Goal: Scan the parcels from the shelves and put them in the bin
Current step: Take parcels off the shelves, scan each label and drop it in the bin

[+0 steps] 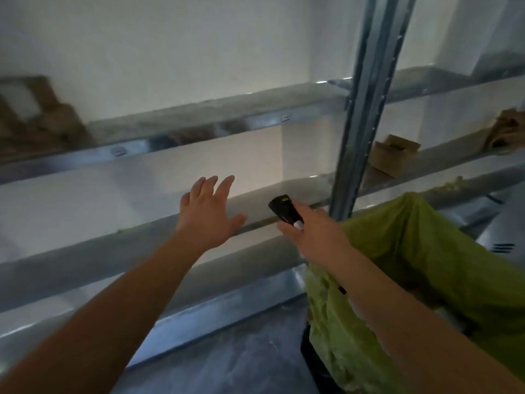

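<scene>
Gripping a black scanner (285, 209), the right hand (315, 234) is hovering beside the green-lined bin (426, 251); the left hand (208, 214) is reaching out, fingers spread, holding nothing. Cardboard parcels (393, 155) are sitting on the shelves (199, 115); no writing is legible.

Legible text: I find none; the white label on the blurred brown cardboard parcel (31, 109) cannot be read.

The shelves (199, 129) before me are bare grey metal with a dull sheen, as is the upright post (360, 109). My scanner (285, 209) is matt black plastic. At lower right, the bin liner (420, 251) is thin, crinkled green plastic. The boxes (393, 155) at right are matt brown cardboard.
</scene>
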Tool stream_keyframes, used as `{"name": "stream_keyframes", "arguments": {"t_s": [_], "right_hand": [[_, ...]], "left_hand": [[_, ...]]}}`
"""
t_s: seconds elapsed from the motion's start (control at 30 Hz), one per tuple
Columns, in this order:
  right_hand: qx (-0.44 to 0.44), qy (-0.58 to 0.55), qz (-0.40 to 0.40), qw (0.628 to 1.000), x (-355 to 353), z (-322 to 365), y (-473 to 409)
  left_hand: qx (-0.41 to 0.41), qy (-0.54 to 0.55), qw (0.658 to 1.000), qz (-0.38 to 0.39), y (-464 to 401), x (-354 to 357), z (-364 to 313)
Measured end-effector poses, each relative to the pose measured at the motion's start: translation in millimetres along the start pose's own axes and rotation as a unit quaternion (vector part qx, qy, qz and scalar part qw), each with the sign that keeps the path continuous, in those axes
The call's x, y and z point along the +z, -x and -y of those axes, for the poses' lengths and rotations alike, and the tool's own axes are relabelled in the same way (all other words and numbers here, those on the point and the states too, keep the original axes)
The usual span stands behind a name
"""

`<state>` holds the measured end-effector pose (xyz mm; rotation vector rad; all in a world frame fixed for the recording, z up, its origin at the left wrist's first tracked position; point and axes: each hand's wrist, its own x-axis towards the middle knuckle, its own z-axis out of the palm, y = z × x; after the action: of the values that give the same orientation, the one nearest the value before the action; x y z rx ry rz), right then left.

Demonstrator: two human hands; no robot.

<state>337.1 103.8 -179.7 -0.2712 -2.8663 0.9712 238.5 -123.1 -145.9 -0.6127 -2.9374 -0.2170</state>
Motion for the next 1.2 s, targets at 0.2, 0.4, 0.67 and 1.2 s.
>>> {"name": "stream_keyframes", "arguments": {"t_s": [0.2,0.4,0.67,1.2], "right_hand": [[-0.120,0.002,0.028,0.992,50.2,120.3,14.2],[-0.208,-0.020,0.066,0.976,95.7,247.3,48.0],[-0.289,-0.026,0.029,0.956,93.8,355.4,67.6],[-0.325,-0.030,0.031,0.945,62.4,408.5,-57.1]], "left_hand": [[-0.099,-0.021,0.994,-0.049,101.4,-61.9,106.6],[-0.196,-0.049,0.976,-0.085,197.1,-127.4,201.2],[-0.224,-0.042,0.961,-0.154,238.2,-200.6,244.3],[-0.209,0.045,0.965,-0.151,122.2,-248.2,280.6]]}}
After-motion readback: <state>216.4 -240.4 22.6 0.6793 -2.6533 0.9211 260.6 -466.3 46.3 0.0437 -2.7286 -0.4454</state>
